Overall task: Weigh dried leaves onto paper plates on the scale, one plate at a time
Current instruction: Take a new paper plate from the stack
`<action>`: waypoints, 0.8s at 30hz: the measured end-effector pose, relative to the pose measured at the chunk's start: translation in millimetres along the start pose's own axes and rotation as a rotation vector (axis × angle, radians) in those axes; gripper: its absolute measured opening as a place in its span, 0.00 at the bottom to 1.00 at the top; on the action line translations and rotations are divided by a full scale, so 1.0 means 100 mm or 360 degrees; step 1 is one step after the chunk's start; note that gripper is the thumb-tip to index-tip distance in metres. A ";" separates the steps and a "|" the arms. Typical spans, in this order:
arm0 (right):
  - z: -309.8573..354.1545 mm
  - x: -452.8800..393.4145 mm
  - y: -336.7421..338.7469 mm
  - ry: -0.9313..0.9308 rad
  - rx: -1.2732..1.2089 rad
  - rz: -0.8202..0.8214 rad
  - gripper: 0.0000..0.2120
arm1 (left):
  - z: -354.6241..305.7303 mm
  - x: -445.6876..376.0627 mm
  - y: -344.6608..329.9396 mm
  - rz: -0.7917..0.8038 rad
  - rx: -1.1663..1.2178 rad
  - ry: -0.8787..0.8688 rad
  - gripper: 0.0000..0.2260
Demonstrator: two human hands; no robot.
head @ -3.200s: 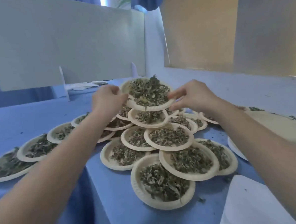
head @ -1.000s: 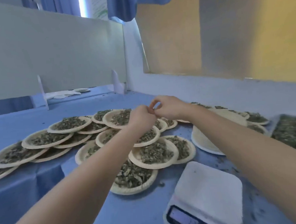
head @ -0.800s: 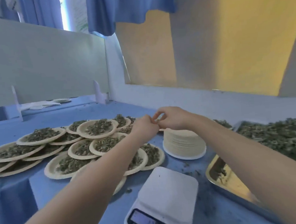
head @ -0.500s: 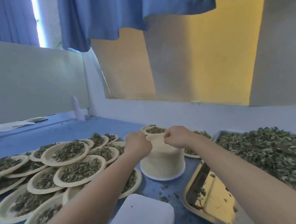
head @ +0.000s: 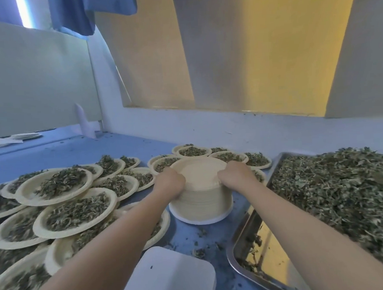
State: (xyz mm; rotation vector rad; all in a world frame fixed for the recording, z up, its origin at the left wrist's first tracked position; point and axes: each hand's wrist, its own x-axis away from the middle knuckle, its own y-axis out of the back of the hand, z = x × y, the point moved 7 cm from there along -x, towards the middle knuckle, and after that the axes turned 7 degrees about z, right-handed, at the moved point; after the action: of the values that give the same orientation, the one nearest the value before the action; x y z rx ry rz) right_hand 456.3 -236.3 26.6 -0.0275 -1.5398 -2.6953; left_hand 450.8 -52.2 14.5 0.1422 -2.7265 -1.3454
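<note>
Both hands, left hand (head: 171, 183) and right hand (head: 234, 175), gripped the top rim of the empty plate stack (head: 200, 198) at frame centre, fingers curled on its edges. Scale (head: 169, 278) at bottom centre sat bare. Many filled plates (head: 73, 216) covered the table's left; tray of leaves (head: 337, 194) at right stayed heaped, so plenty was left.

Blue table (head: 85, 151) bears plates (head: 73, 213), tray (head: 241, 249), seemingly scale (head: 171, 278).

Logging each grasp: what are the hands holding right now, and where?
Both hands, left and right, grip the stack of empty plates at its top rim, on opposite sides.
</note>
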 end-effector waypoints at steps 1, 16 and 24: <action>0.01 0.00 0.00 0.0011 0.0014 -0.0021 0.14 | -0.02 -0.01 0.00 0.0007 -0.0038 -0.0015 0.12; 0.19 0.06 0.17 0.0088 -0.0005 -0.0265 0.07 | -0.31 0.13 0.22 -0.0250 0.0004 -0.0124 0.21; 0.21 0.23 0.43 0.0084 -0.0442 -0.0369 0.19 | -0.25 0.34 0.49 -0.0311 0.0558 -0.0129 0.06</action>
State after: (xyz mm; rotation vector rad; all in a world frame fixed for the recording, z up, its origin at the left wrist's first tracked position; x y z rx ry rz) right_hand 434.7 -240.8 75.4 0.2258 -1.2119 -3.0415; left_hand 418.3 -46.1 70.1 0.3967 -3.0621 -0.9123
